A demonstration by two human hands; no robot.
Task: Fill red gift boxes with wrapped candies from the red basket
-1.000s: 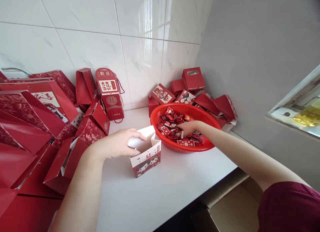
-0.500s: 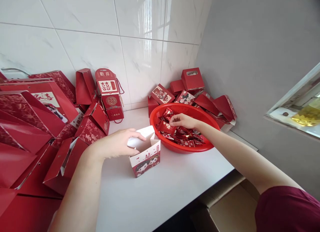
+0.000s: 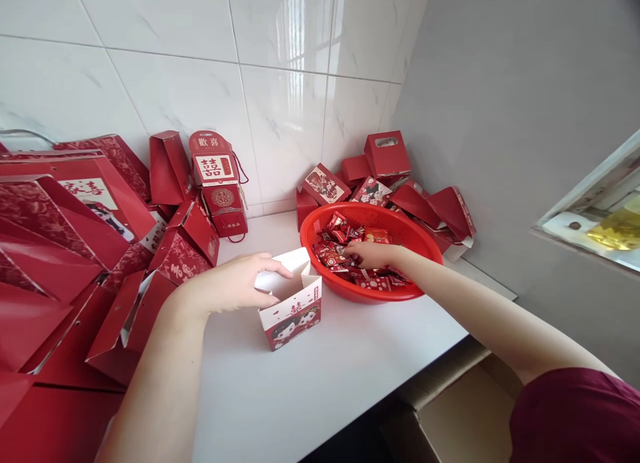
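Observation:
My left hand (image 3: 245,282) grips the open top of a red and white paper gift box (image 3: 295,326), thumb at the near side and fingers along the raised white flap. The box stands upright on the white table, printed with two cartoon figures; its visible inner walls are white. My right hand (image 3: 373,254) reaches into a red plastic basket (image 3: 370,295), fingers curled down among red-wrapped candies (image 3: 337,226). Its fingertips are hidden by the wrappers, so whatever they pinch does not show.
Red gift boxes (image 3: 100,210) are heaped at the left. Two small boxes (image 3: 220,183) are stacked by the tiled wall. More boxes (image 3: 387,158) lie behind the basket. An open cardboard carton (image 3: 465,410) stands below the table's front edge (image 3: 390,393).
My right hand has dipped lower into the candies, and the wrappers around it have shifted. My left hand keeps its place on the box.

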